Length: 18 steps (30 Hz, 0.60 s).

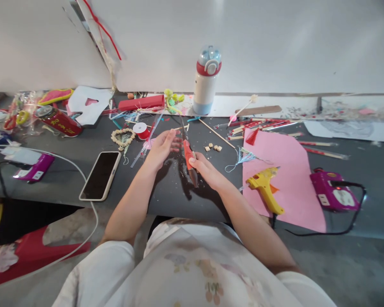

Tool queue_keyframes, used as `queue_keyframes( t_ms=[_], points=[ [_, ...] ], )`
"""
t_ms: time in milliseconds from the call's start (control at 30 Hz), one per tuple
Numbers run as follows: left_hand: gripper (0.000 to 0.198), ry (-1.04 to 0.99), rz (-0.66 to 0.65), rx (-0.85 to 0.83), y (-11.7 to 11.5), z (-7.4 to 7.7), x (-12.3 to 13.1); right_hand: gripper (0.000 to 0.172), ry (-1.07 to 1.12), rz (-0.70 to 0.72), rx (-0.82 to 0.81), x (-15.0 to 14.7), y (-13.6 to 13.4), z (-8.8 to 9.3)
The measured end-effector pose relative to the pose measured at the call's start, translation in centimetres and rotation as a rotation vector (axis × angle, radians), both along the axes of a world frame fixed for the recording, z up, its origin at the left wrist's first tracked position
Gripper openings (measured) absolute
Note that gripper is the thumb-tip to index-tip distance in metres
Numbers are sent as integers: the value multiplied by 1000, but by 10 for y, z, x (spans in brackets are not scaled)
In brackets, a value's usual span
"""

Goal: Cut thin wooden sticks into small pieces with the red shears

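**Red-handled tool up in the right hand, mid-surface!**

And here we are, right at the centre: the right hand (207, 169) is clamped on a red-handled tool (187, 151), thumb pressed along the grip, the dark, narrow tip angled up and away from the body. It's held over the dark surface (185, 209), between the two hands. Just beside it comes the left hand (161, 149), fingers partly extended toward the tool; whether they pinch anything, I cannot tell from here.

Look past them! A white bottle (206, 91) with a red collar stands tall at the back, a thin stick (216, 133) slanting below it, and small wooden pieces (216, 148) lie just beyond the right hand. Over on the right, a yellow glue gun (265, 187) lies on a pink sheet (288, 149), a red tassel (252, 136) at the sheet's far corner, a blue tassel (243, 157) by its left edge. Out left, a phone (100, 177) lies flat, with a red spool (142, 130) and a heart-shaped ring (123, 138) beyond it.
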<state>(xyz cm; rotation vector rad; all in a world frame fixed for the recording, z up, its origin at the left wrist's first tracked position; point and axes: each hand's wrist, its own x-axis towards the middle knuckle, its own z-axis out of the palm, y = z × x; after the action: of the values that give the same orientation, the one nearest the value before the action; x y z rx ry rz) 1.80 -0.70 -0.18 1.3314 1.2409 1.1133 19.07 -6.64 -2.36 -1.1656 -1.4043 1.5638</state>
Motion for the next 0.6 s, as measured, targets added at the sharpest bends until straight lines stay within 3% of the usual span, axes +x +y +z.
queue_keyframes(
  t_ms=[100, 300, 500, 600],
  points=[
    [43, 153, 121, 172, 6, 0, -7, 49, 1, 30, 16, 0, -2, 4],
    [23, 565, 164, 440, 2, 6, -12, 54, 44, 53, 12, -3, -3, 4],
    [29, 605, 150, 384, -4, 9, -11, 61, 209, 141, -159, -5, -1, 3],
    [30, 548, 168, 355, -5, 9, -10, 54, 226, 163, -135, -4, 0, 1]
  ],
)
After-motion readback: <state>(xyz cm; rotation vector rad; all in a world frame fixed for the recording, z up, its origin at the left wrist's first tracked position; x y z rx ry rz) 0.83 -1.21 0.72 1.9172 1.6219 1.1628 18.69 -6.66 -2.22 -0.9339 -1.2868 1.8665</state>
